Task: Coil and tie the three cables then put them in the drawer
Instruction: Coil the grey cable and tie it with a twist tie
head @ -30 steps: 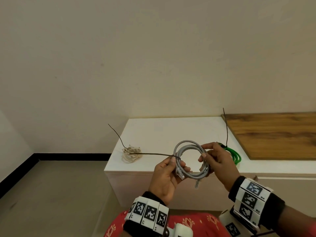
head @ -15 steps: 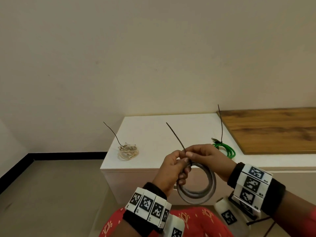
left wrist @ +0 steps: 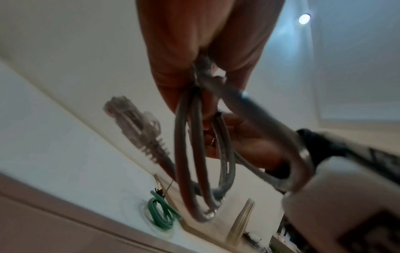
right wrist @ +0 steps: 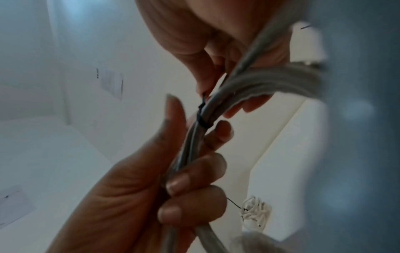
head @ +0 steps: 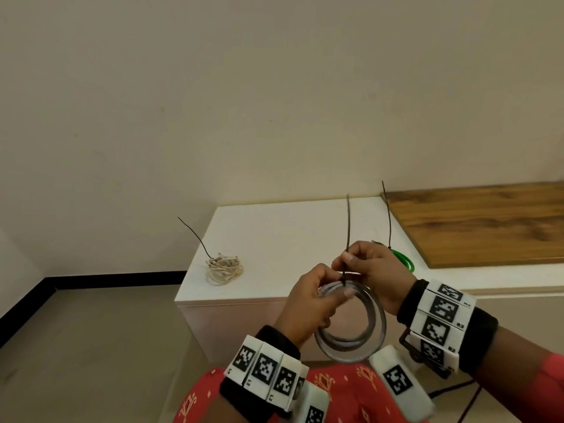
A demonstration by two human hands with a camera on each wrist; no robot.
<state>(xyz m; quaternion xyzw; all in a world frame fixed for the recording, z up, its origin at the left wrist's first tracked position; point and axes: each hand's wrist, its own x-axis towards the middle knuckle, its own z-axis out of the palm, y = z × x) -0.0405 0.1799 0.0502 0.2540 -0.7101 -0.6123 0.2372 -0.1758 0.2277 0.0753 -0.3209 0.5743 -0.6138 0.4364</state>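
Grey cable (head: 351, 325), coiled and held in the air in front of the white cabinet (head: 274, 233), with a thin black tie (head: 347, 227) cinched round the top of the loops. My left hand (head: 308, 306) is wrapped round the bundled strands just below the tie; in the right wrist view its fingers (right wrist: 194, 171) curl over the strands and the tie's band (right wrist: 202, 119) sits snug just above them. My right hand (head: 369, 270) pinches the tie's free tail, which stands straight up from the coil. The two hands are close together, almost touching at the tie. One plug (left wrist: 138, 126) of the grey cable hangs loose beside the loops in the left wrist view. On the cabinet top the beige cable (head: 224, 268) and the green cable (head: 403, 259) lie well apart, each coiled with a dark tail sticking up, so I judge this is the third and last tie. To finish it well I would keep the left grip firm so the loops stay stacked, pull the tail straight away from the bundle until the band no longer slips, and check that the loose plug is not left free to unwind the coil. I cannot see the drawer in these views.
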